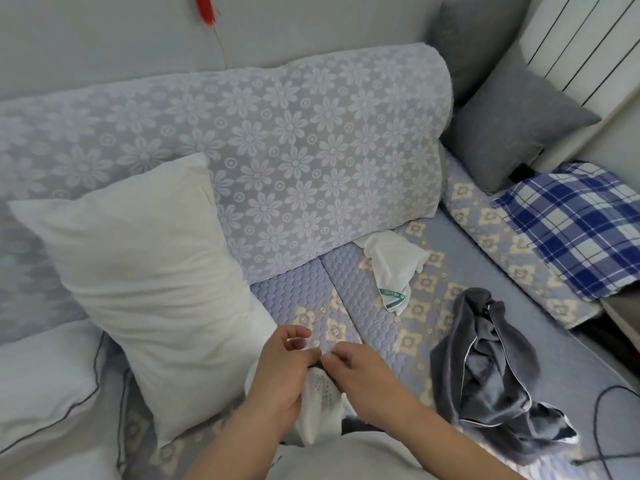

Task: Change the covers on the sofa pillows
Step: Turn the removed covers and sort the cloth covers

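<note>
Both hands meet at 6 o'clock over the sofa (346,271) seat: the left hand (277,372) is wrapped around a folded white cloth (320,410), and the right hand (363,379) pinches its top edge, where a bit of green shows. Faint print runs down the cloth, too blurred to read. The bare white pillow (145,271) leans on the backrest at 9 o'clock. A crumpled grey cover (491,368) lies at 4 o'clock. Another white cloth (394,265) sits near centre, its green label unreadable. A grey pillow (509,126) and plaid pillow (581,226) lie at 2 o'clock
</note>
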